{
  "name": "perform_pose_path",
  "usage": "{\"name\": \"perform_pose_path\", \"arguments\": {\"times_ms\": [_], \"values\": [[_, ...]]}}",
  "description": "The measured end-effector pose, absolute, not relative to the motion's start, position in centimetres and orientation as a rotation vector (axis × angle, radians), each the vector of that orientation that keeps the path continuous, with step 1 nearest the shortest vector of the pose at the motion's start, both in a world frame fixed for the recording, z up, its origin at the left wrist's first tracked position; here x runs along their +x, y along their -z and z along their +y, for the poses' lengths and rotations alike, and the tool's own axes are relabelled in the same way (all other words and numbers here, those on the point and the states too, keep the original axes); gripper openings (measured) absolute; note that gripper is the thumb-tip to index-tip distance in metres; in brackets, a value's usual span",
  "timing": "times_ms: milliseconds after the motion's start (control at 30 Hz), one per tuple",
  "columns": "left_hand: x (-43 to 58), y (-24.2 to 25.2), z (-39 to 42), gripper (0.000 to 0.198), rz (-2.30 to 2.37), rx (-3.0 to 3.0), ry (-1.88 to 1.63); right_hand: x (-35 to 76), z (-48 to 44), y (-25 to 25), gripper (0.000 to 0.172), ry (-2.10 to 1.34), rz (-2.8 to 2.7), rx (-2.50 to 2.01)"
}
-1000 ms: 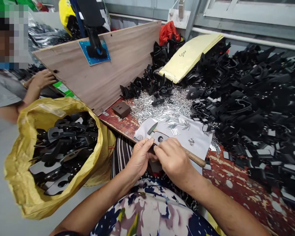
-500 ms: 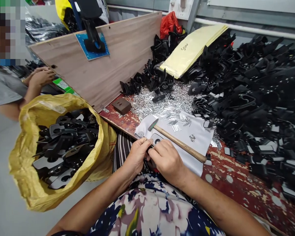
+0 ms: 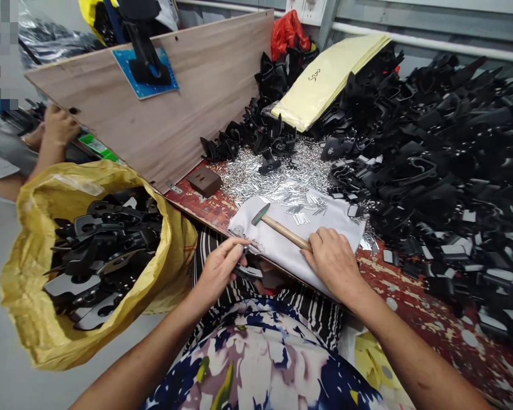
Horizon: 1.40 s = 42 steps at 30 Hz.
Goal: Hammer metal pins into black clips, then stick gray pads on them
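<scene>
My left hand (image 3: 222,265) is at the table's front edge, pinching a black plastic part (image 3: 248,272) with a pale flat face. The part is tilted, and my fingers hide much of it. My right hand (image 3: 334,261) is closed over the lower handle of a hammer (image 3: 284,232), covering the handle's end. The hammer lies across a grey cloth (image 3: 277,253), its metal head toward the upper left. Small metal pins (image 3: 300,218) are scattered on the cloth just beyond the handle.
A yellow sack (image 3: 15,273) of black parts stands at left. A brown block (image 3: 204,181) sits beside a pile of metal pins (image 3: 256,171). Black parts (image 3: 436,165) heap up at right. A wooden board (image 3: 214,68) separates me from a co-worker's hand (image 3: 60,125).
My right hand has left the black part and moved right onto the hammer handle. My left hand, still with the part, has shifted left and slightly down. The view has shifted a little.
</scene>
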<state>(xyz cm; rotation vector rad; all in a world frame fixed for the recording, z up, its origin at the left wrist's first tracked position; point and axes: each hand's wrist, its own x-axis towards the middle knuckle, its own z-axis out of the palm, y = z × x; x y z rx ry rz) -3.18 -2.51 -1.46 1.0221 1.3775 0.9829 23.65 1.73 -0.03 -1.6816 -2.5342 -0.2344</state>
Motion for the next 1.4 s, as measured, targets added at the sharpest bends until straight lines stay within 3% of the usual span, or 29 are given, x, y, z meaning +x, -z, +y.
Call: {"name": "perform_pose_path", "arguments": {"times_ms": [100, 167, 300, 400, 767, 1067, 1233, 1400], "values": [[-1.1, 3.1, -1.4, 0.049, 1.396, 1.003, -0.984, 25.0, 1.2, 0.3, 0.012, 0.012, -2.527, -1.779], [0.0, 4.2, -0.6, 0.046, 1.432, 1.070, -1.025, 26.2, 0.2, -0.3, 0.024, -0.119, -2.457, -1.784], [0.6, 5.1, 0.1, 0.041, 1.477, 1.250, -1.123, 28.6, -2.5, -2.0, 0.051, -0.145, -2.292, -1.484], [0.3, 5.0, 0.1, 0.040, 1.494, 1.247, -1.149, 28.6, -4.4, -1.9, 0.058, -0.104, -2.217, -1.340], [0.2, 5.7, 0.0, 0.041, 1.481, 1.218, -1.181, 27.0, -5.6, -0.1, 0.055, 0.013, -2.338, -1.383], [0.1, 5.8, 0.0, 0.041, 1.419, 1.166, -1.211, 27.0, -5.4, 0.1, 0.051, -0.111, -2.357, -1.415], [-0.2, 5.4, -0.1, 0.042, 1.362, 1.082, -1.178, 26.3, -3.2, -0.1, 0.048, -0.351, -2.420, -1.427], [-0.8, 1.3, -1.7, 0.044, 1.221, 0.907, -1.131, 24.3, 0.6, 0.8, 0.040, 0.067, -2.521, -1.472]]}}
